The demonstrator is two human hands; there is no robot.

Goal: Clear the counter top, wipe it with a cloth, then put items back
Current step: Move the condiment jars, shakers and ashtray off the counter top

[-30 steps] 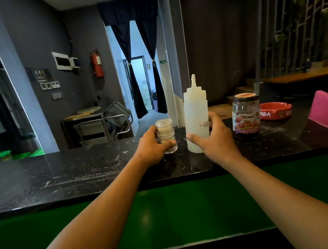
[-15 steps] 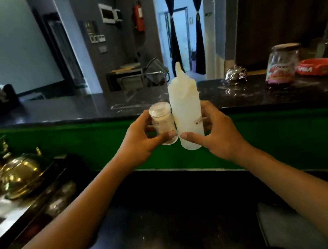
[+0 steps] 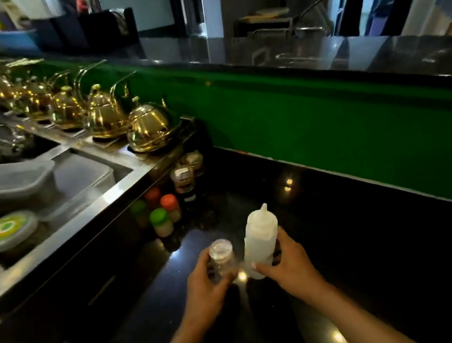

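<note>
Both containers lowered to lower counter [image 3: 373, 237]; squeeze bottle [image 3: 260, 239] upright, nozzle up; fingers clamped on each

**Around the lower counter**

We see a row of gold teapots [image 3: 106, 115] beside the steel sink [image 3: 86, 176], which holds a clear plastic container [image 3: 9, 184] and a lidded tub [image 3: 8, 231]. Small bottles with green and orange caps [image 3: 163, 209] stand near the green wall panel [image 3: 327, 116].
</note>
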